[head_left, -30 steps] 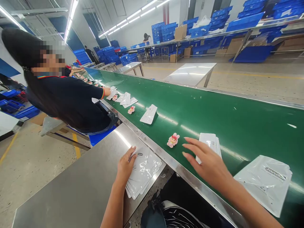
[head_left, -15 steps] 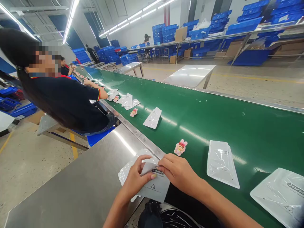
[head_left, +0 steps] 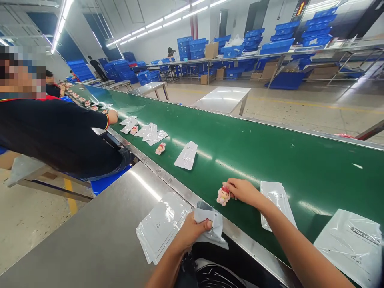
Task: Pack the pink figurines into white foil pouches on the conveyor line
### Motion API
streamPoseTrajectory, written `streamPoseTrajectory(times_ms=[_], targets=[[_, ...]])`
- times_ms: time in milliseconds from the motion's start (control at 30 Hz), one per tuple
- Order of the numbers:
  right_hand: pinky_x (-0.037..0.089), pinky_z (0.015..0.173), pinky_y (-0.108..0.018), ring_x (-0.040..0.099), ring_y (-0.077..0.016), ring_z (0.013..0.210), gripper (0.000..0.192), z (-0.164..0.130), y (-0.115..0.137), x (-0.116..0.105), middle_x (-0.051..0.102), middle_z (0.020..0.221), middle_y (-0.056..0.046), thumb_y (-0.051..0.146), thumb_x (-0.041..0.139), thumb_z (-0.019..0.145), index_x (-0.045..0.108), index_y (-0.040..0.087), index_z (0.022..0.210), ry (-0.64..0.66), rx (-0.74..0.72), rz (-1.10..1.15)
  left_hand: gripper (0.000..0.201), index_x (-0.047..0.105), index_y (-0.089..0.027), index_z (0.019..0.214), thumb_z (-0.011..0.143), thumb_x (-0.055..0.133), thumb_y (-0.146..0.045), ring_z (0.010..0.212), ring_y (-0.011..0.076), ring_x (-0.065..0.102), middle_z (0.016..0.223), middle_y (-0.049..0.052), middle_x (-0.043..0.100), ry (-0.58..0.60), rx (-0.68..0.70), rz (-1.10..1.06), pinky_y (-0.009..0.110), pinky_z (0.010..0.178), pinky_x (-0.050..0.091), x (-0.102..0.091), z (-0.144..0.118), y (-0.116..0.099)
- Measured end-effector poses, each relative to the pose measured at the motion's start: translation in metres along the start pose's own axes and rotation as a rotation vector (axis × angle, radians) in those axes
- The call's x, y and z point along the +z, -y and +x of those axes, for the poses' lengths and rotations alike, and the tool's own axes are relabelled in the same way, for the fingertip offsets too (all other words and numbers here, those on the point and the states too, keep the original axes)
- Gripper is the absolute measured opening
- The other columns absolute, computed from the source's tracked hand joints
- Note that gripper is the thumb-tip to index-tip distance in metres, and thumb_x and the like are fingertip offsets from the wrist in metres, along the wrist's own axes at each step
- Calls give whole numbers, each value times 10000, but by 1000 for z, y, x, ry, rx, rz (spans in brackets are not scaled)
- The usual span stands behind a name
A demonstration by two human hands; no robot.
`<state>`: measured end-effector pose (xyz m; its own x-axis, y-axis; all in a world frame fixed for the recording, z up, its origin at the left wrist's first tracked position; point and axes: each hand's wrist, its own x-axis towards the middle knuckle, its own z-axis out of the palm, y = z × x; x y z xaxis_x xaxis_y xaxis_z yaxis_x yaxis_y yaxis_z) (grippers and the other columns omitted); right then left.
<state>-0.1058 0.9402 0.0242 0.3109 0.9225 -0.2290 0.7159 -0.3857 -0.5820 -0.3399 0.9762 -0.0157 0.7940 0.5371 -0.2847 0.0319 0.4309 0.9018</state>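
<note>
My left hand is closed on a white plastic pouch, thumb pressed over its front, beside the belt's metal edge. The pouch is bent, with a clear part standing up at its top. Over the green belt, my right hand pinches a small pink bunny-eared doll figure at its red-topped head. The figure faces up, and its ears are mostly hidden by my fingers. To the left of my left hand, a fanned stack of white pouches lies on the metal table.
The green conveyor belt runs away to the far left. More pouches and another bunny figure lie on it. Right of my right arm are a pouch stack and a large pouch. A co-worker sits at left.
My right hand has left the pouch and reached forward over the belt, taking hold of the bunny figure. My left hand keeps the pouch. The camera view has turned rightward.
</note>
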Motion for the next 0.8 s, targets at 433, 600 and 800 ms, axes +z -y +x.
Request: streamPoseTrajectory(times_ms=[433,600,800], targets=[[333,506,-226,465,-103,534,283,-70,53,-11,579,635,38,389,399,904,529,221,718,-157,-248,159,409,618,-87,918,656,737,-377,697,144,478,785,53,570,-15,-3,56,230,636,356,11,-3,3],[384,571,-235,533,-109,619,242,-74,52,1,609,696,34,302,402,911,567,219,754,-55,-326,101,423,615,-98,938,638,752,-363,713,138,469,816,47,559,61,0,46,220,639,357,20,-5,-2],[398,910,-380,462,-207,1122,298,-82,44,-3,494,1262,-7,333,357,929,651,286,948,7,-474,-44,385,579,-122,960,665,729,-318,712,116,438,796,11,505,109,41,17,205,629,336,31,-4,-14]])
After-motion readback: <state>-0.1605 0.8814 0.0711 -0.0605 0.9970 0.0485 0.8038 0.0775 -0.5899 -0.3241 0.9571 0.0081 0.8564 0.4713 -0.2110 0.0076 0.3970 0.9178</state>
